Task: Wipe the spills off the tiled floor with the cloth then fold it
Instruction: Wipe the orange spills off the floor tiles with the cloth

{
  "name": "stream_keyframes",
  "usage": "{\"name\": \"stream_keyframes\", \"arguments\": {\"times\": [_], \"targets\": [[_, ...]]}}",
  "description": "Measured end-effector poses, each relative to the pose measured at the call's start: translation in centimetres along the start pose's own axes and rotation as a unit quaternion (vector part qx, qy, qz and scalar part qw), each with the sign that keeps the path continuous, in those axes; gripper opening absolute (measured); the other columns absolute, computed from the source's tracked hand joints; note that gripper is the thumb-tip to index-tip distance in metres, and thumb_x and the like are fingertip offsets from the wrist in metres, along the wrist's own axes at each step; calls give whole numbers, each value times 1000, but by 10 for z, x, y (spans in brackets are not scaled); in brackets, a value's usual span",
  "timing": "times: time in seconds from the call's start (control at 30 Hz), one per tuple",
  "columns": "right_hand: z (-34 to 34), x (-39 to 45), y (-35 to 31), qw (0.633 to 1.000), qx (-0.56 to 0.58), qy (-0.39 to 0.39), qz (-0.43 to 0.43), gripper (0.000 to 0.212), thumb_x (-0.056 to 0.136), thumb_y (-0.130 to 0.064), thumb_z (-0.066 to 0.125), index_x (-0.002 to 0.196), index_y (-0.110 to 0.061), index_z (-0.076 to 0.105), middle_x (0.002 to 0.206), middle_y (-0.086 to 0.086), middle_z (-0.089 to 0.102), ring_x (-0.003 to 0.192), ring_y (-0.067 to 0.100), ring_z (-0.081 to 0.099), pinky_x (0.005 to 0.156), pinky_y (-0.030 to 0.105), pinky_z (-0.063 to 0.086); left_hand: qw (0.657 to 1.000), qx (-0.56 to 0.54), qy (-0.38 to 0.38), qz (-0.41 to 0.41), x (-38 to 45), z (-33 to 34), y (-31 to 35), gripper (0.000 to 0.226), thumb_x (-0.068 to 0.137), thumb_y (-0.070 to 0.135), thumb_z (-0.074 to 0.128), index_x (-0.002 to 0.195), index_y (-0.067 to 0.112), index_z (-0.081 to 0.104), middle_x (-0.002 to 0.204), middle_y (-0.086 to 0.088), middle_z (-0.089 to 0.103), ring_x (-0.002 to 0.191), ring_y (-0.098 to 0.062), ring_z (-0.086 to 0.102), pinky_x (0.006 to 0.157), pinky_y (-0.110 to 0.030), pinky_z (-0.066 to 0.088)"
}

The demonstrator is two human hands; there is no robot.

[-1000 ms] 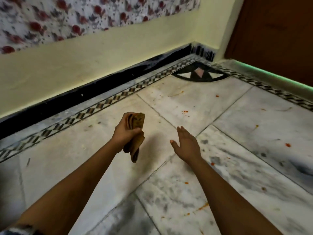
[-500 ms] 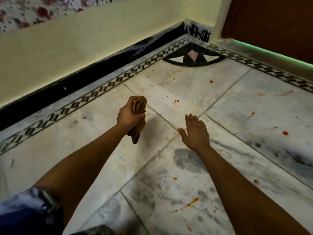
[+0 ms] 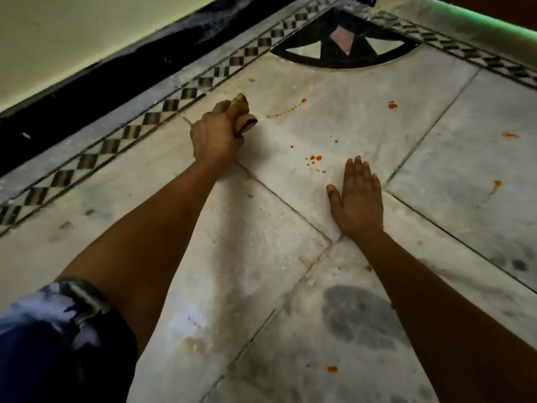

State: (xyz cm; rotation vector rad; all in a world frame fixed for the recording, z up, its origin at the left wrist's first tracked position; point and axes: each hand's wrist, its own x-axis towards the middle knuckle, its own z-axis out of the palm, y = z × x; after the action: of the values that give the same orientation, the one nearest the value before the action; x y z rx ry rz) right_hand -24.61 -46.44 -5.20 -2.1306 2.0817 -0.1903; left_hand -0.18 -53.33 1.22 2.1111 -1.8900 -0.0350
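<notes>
head view | worn on the head | faces forward and down | close over the floor (image 3: 290, 242) corner

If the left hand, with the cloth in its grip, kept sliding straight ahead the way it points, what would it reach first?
Most likely the thin orange streak, just ahead and to the right of the cloth held by the left hand. Past it lies the black inlay. The hand's exact heading is hard to judge.
</notes>
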Motion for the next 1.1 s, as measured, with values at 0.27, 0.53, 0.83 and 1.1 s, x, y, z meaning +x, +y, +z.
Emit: {"name": "stream_keyframes", "arguments": {"times": [0.27,0.53,0.83,1.1], "targets": [[30,27,1,998,1,33,59,76,90,-50,14,149,-4,5,158,13,3,146,24,3,116,36,-4,986,-38,-149,-63,11,74,-16,63,95,57,16,149,30,-3,159,1,-2,145,-25,-6,114,-43,-11],[36,30,1,996,-1,58,63,75,91,-51,16,148,-3,13,156,15,13,144,26,12,117,40,5,985,32,-140,-98,81,85,-26,67,94,60,19,150,26,1,159,0,-3,146,-22,-6,114,-43,-9],[30,32,-2,996,1,53,76,72,92,-48,24,148,-2,18,155,16,18,143,29,18,116,41,7,978,36,-193,72,57,61,-40,68,85,64,26,145,31,27,155,-2,25,141,-26,21,110,-46,14],[30,30,-1,995,-2,55,85,71,92,-46,27,147,-1,21,154,17,21,142,29,20,116,42,10,990,69,-122,-23,119,92,-39,61,96,51,18,150,23,11,158,-8,10,146,-24,6,116,-49,-4]]}}
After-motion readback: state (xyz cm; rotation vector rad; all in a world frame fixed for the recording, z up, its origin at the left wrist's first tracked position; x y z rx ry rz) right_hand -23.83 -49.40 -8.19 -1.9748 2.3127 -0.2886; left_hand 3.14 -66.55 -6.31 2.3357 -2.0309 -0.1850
